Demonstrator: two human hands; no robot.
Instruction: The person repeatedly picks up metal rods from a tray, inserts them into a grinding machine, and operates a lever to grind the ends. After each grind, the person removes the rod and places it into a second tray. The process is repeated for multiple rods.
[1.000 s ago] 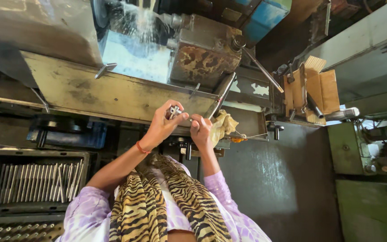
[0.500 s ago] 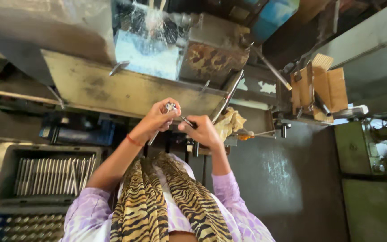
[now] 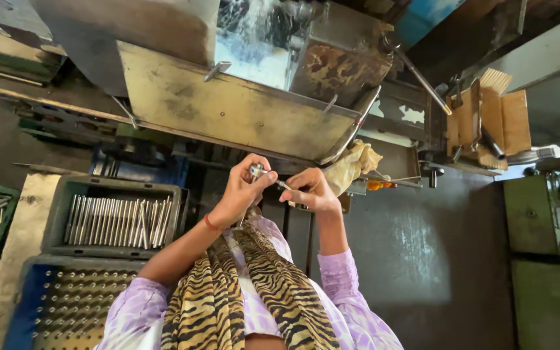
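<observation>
Head view, only one on hand. I see my left hand [image 3: 240, 191] and right hand [image 3: 312, 192] raised together in the middle of the frame, just near of the machine tray [image 3: 228, 107].

Grip: left fingers pressed around a small metal rod [image 3: 264, 174], its bright head showing above the thumb. Right fingers pinch the rod's other, thinner end; I cannot tell if a separate small tool is in there.

Rod sits between the two hands, clear of the tray and of the crates.

Progress, as a judgement: one piece in hand. Grey crate [image 3: 115, 220], left, holds a row of loose rods. Blue rack [image 3: 66, 301], near left, has many of its holes filled with pieces standing on end. A yellow rag [image 3: 354, 165] hangs just right of the hands.
</observation>
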